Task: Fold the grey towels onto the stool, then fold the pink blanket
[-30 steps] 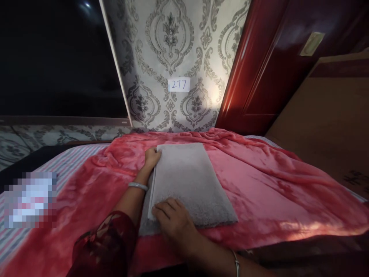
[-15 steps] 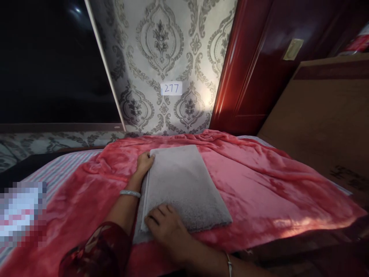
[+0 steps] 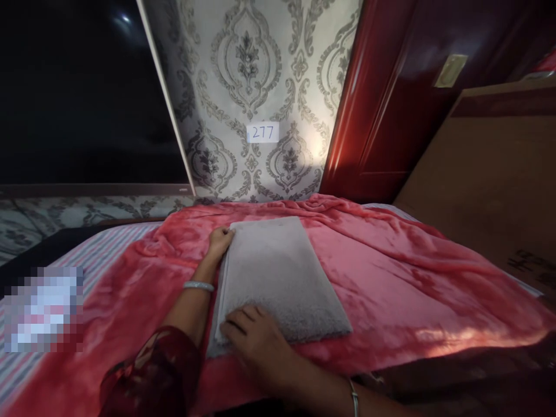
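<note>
A folded grey towel (image 3: 282,278) lies flat on a pink-red blanket (image 3: 391,278) spread over the bed. My left hand (image 3: 219,242) rests at the towel's far left corner, fingers curled on its edge. My right hand (image 3: 256,341) presses on the towel's near left corner, fingers spread over the top layer. A lower layer of the towel sticks out a little along the left side and near edge. Both wrists wear bangles.
A striped sheet (image 3: 93,249) shows at the left under the blanket. A patterned wall with a paper label "277" (image 3: 262,132) stands behind the bed. A dark red door (image 3: 391,104) and a brown wooden board (image 3: 490,174) are on the right.
Both hands stay on the towel's left corners with only slight shifts. The view has moved a little.
</note>
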Action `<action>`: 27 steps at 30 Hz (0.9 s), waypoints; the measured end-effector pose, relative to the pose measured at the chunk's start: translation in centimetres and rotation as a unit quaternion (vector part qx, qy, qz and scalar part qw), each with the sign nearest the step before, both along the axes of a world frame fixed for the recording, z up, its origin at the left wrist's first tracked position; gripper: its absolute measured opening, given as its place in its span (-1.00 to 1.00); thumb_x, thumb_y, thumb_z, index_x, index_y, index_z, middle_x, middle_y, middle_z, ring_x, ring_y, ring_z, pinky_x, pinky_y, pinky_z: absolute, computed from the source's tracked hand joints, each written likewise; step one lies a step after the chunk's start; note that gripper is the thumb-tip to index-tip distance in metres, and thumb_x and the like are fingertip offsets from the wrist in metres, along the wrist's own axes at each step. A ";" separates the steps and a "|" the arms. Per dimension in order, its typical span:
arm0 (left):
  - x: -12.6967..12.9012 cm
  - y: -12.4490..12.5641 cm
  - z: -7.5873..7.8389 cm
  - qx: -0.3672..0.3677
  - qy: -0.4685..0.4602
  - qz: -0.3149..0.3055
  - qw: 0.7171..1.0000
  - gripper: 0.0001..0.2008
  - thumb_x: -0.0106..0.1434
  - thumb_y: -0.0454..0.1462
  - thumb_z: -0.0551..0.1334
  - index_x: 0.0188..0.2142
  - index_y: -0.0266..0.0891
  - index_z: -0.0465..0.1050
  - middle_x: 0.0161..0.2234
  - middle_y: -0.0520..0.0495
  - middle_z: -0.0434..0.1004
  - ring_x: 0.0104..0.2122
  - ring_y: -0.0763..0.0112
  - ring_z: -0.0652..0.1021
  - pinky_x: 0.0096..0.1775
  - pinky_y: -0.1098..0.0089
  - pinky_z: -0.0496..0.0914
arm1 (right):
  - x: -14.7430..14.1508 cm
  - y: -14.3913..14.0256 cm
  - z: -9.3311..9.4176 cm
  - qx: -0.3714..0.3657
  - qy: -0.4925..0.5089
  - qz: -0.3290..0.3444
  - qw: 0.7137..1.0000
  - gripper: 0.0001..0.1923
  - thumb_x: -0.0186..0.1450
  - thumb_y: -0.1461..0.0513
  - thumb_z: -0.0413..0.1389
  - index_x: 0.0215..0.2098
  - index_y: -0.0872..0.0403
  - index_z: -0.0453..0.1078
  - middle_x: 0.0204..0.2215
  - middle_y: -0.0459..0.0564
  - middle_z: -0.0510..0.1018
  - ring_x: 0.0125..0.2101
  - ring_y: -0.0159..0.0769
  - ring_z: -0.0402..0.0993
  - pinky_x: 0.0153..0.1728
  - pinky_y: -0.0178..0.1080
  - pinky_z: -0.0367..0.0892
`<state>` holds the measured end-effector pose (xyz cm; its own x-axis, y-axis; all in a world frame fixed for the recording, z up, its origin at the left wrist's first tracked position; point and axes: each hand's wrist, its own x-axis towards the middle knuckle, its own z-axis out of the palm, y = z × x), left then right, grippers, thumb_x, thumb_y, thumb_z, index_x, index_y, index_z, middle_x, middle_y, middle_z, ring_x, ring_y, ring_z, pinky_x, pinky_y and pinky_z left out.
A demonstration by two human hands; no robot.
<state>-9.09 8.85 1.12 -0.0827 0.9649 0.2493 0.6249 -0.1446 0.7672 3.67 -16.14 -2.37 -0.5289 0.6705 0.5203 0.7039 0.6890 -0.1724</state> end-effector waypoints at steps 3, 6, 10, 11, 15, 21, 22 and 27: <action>0.1 -0.4 -0.1 -0.017 -0.009 -0.006 1.000 -0.71 0.15 -0.20 0.26 -0.64 -0.18 0.29 -0.64 0.08 0.25 -0.51 0.42 0.34 -0.43 0.40 0.17 | 1.3 -0.4 0.4 -0.046 0.021 0.026 0.998 -0.78 0.39 0.20 0.23 -0.02 0.07 0.45 -0.03 0.02 0.57 -0.06 -0.19 0.39 -0.03 -0.11 0.34; 0.1 -0.5 -0.4 -0.037 -0.021 -0.019 0.999 -0.70 0.10 -0.20 0.32 -0.66 -0.19 0.28 -0.65 0.11 0.20 -0.52 0.44 0.31 -0.44 0.41 0.14 | 2.0 -0.3 0.4 -0.063 0.039 0.018 0.997 -0.85 0.36 0.26 0.24 -0.10 0.08 0.48 -0.08 0.05 0.58 -0.08 -0.16 0.40 -0.06 -0.11 0.34; 0.1 -0.2 -1.0 -0.047 -0.039 -0.020 0.998 -0.71 0.08 -0.25 0.30 -0.66 -0.18 0.24 -0.65 0.14 0.16 -0.53 0.47 0.27 -0.44 0.43 0.13 | 1.6 -0.1 0.3 -0.036 0.064 0.028 0.997 -0.92 0.38 0.36 0.15 -0.21 0.09 0.47 -0.24 0.02 0.58 -0.20 -0.20 0.40 -0.14 -0.16 0.34; 0.1 -0.2 -1.1 -0.046 -0.042 -0.020 0.998 -0.71 0.08 -0.26 0.30 -0.66 -0.18 0.23 -0.65 0.14 0.15 -0.53 0.47 0.26 -0.44 0.43 0.12 | 1.3 0.0 0.3 -0.029 0.081 0.030 0.996 -0.88 0.40 0.39 0.11 -0.22 0.09 0.47 -0.26 0.02 0.58 -0.22 -0.22 0.41 -0.15 -0.18 0.35; 0.0 -0.1 -1.5 -0.039 -0.054 -0.018 0.998 -0.72 0.06 -0.27 0.29 -0.65 -0.17 0.21 -0.64 0.14 0.14 -0.51 0.46 0.26 -0.44 0.43 0.10 | 0.4 0.1 0.1 -0.003 0.131 0.037 0.991 -0.82 0.41 0.40 0.04 -0.24 0.09 0.46 -0.28 0.03 0.57 -0.24 -0.25 0.41 -0.16 -0.19 0.35; -0.2 0.0 -1.9 -0.033 -0.076 -0.026 0.996 -0.78 0.06 -0.29 0.27 -0.62 -0.18 0.24 -0.60 0.13 0.21 -0.49 0.45 0.31 -0.41 0.43 0.17 | 0.3 -0.2 -0.5 -0.045 0.055 0.016 0.997 -0.86 0.35 0.36 0.18 -0.13 0.08 0.46 -0.21 0.02 0.56 -0.18 -0.19 0.39 -0.15 -0.14 0.34; -0.2 0.1 -2.0 -0.033 -0.079 -0.027 0.996 -0.77 0.06 -0.29 0.27 -0.62 -0.18 0.25 -0.60 0.13 0.22 -0.49 0.45 0.32 -0.41 0.44 0.17 | 0.3 -0.2 -0.4 -0.054 0.050 0.005 0.997 -0.80 0.33 0.33 0.22 -0.07 0.08 0.45 -0.15 0.05 0.56 -0.15 -0.16 0.39 -0.13 -0.12 0.35; -0.4 0.1 -1.9 -0.041 -0.087 -0.038 0.995 -0.74 0.08 -0.26 0.29 -0.63 -0.18 0.23 -0.64 0.14 0.17 -0.51 0.46 0.30 -0.46 0.46 0.15 | -0.2 0.5 -0.2 -0.040 -0.004 -0.031 0.999 -0.82 0.30 0.33 0.29 -0.14 0.10 0.46 -0.18 0.05 0.55 -0.18 -0.13 0.38 -0.21 -0.12 0.34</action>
<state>-9.51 8.90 -0.75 -0.0441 0.9866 0.1568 0.4713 -0.1179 0.8741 3.49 -15.66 -2.59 -0.4886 0.7414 0.4600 0.7466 0.6281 -0.2193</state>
